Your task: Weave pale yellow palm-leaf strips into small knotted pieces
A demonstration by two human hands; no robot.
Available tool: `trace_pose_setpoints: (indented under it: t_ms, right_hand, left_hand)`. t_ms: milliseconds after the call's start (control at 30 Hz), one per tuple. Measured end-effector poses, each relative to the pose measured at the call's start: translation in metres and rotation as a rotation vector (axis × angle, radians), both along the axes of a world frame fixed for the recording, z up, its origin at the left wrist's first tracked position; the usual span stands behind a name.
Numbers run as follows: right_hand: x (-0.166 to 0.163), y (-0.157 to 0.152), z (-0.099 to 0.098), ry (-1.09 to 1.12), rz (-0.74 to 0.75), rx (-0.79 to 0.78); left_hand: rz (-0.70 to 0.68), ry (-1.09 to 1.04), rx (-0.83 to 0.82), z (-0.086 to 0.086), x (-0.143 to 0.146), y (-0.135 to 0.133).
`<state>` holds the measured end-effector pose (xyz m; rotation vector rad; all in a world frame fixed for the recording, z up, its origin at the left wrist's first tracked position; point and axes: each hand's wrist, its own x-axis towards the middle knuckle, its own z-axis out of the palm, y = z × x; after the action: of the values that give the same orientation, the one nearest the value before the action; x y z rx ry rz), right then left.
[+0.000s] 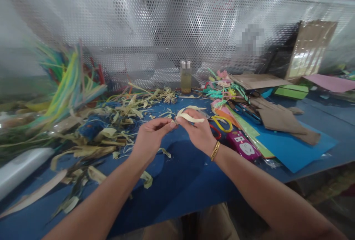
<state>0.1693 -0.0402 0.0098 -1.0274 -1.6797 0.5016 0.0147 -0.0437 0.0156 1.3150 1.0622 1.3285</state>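
Observation:
Over the blue table my two hands meet, fingertips close together. My right hand (195,127), with a gold bracelet (215,150) at its wrist, pinches a pale, dried husk strip (191,117) that curls over its knuckles. My left hand (151,134) pinches the lower end of the same strip, as far as the small gap between the hands shows. Just right of the right hand lie yellow-handled scissors (222,123), a red loop handle (215,131) and a purple phone-like case (244,145).
Dried husk scraps (119,114) cover the left side, beside bundled coloured strips (66,84) and a white device (26,168). A glass bottle (185,79) stands before the perforated metal screen (166,29). Coloured paper (294,155), brown paper (277,118) and small paper flowers (222,84) lie right.

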Motion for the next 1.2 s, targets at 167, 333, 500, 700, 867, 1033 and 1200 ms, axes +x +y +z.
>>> trace_pose_setpoints:
  t_ms: [167,333,500,700,867,1033,1200]
  right_hand:
    - [-0.001,0.002,-0.003,0.067,0.045,-0.044]
    - [-0.006,0.003,-0.009,0.199,0.063,-0.156]
    - [-0.012,0.003,-0.012,0.306,0.084,-0.253]
    - [-0.007,-0.001,-0.004,0.225,0.108,-0.167]
    - [-0.002,0.0,-0.004,-0.026,-0.084,0.019]
    - [-0.002,-0.006,-0.004,-0.275,-0.331,0.204]
    - [-0.004,-0.017,0.003,-0.472,-0.37,0.399]
  left_hand:
    - [-0.02,0.041,0.0,-0.003,-0.001,0.0]
    - [0.0,0.099,0.045,-0.006,0.0,0.0]
    - [0.016,0.161,0.088,-0.007,0.0,0.001]
    - [0.007,0.008,0.01,-0.008,-0.001,0.003]
    - [0.01,-0.112,-0.095,-0.007,-0.001,0.005]
    - [0.01,-0.166,-0.151,-0.007,-0.001,0.004]
    - [-0.025,-0.282,-0.223,-0.007,0.0,0.002]
